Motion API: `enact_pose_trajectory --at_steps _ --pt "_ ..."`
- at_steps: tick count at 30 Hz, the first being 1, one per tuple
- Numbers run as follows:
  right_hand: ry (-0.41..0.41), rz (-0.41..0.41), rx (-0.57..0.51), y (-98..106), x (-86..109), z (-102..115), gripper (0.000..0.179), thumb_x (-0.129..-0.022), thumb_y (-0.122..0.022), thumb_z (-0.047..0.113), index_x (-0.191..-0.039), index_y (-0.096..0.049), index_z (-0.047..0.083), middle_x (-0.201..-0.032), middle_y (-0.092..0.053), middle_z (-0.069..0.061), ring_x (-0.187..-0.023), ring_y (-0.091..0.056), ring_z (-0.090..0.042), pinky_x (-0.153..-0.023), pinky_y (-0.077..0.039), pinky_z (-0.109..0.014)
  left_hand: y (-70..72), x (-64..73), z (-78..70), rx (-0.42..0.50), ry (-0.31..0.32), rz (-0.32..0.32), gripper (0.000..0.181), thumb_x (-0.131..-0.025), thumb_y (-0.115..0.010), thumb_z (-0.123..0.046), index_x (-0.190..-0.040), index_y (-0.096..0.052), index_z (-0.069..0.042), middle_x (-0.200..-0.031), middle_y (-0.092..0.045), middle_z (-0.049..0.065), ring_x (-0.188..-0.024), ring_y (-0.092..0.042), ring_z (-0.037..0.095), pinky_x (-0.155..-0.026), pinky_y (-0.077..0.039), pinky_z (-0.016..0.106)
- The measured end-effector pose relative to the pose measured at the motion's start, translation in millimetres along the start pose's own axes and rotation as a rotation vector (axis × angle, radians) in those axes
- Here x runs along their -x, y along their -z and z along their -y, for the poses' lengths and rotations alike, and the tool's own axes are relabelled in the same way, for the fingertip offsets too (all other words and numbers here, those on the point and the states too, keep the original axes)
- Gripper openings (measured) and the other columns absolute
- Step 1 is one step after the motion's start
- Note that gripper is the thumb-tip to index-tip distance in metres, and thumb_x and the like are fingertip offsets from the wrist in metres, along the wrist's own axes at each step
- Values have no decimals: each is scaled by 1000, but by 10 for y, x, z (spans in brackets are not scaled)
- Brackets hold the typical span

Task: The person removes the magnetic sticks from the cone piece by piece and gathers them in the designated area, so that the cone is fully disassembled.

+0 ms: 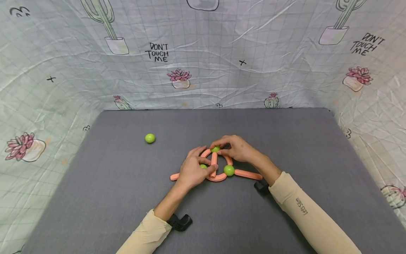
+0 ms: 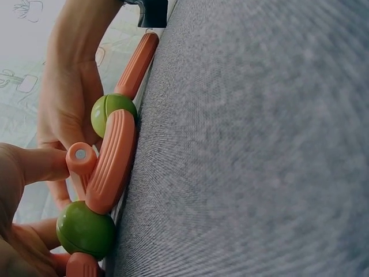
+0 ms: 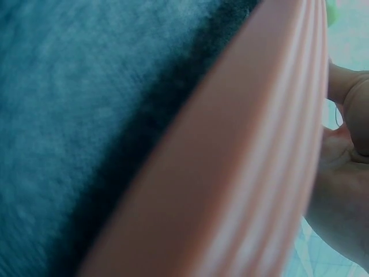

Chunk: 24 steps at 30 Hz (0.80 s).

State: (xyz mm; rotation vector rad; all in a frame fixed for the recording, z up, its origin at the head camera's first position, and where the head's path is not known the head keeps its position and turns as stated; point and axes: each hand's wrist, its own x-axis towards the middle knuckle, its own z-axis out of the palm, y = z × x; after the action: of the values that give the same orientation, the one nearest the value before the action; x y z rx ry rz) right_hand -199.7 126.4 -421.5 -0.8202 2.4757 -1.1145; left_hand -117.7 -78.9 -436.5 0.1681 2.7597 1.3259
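Observation:
Three curved orange rods and green balls form a ring on the dark grey table. A straight orange rod (image 1: 214,162) lies across the ring, its metal-tipped near end raised off the table in the left wrist view. My left hand (image 1: 192,171) holds this rod by its near part, thumb against it, with other fingers around the left green ball (image 1: 203,166). At the ring's far side, my right hand (image 1: 239,149) pinches the top green ball (image 1: 215,149) between thumb and index finger. A curved orange rod (image 1: 216,178) joins the left ball to the right green ball (image 1: 229,170).
One straight orange rod (image 1: 248,174) extends right from the ring, close under the right forearm; another straight rod (image 1: 174,177) extends left, partly behind the left hand. A loose green ball (image 1: 150,138) sits at the far left. Printed cloth (image 1: 215,84) surrounds the table (image 1: 127,197).

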Motion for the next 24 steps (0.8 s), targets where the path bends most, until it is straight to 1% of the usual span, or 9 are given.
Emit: enact_pose_trajectory --at_steps 8,12,16,19,21,24 --pt "10 -8 9 -9 11 10 33 -97 -72 7 -127 -76 19 -111 -73 -6 -101 -65 -22 -85 -55 -37 10 2 1 38 8 3 28 -86 -83 -29 -95 -82 -3 -159 -51 6 -156 -35 26 -123 -36 56" --pt "6 -9 24 -6 7 18 34 -98 -72 7 -129 -75 19 -112 -73 -6 -98 -65 -21 -84 -56 -36 12 -6 9 50 -12 5 26 -85 -84 -28 -94 -83 -4 -158 -52 7 -156 -36 27 -122 -36 56" --pt "-2 -14 31 1 5 27 35 -99 -70 6 -132 -73 18 -116 -73 -8 -94 -67 -23 -84 -58 -38 19 -16 2 104 -29 26 25 -84 -84 -27 -96 -83 -4 -159 -52 7 -155 -36 29 -123 -34 57" --pt "-13 -15 33 -3 10 24 35 -99 -69 6 -132 -73 18 -117 -73 -8 -98 -68 -24 -88 -59 -41 24 -25 6 133 -20 40 25 -84 -84 -26 -97 -83 -4 -159 -51 9 -156 -36 31 -124 -34 56" --pt "-13 -13 32 -7 11 19 35 -99 -69 6 -132 -73 18 -117 -73 -8 -104 -68 -25 -91 -59 -42 27 -30 10 140 -12 39 24 -85 -84 -25 -97 -83 -5 -159 -51 10 -155 -37 32 -123 -35 56" --pt "-2 -10 28 -4 12 16 35 -99 -70 8 -132 -73 18 -118 -73 -7 -108 -67 -25 -94 -58 -43 37 -36 18 161 2 34 21 -86 -85 -24 -98 -84 -7 -159 -52 9 -153 -39 34 -120 -39 55"
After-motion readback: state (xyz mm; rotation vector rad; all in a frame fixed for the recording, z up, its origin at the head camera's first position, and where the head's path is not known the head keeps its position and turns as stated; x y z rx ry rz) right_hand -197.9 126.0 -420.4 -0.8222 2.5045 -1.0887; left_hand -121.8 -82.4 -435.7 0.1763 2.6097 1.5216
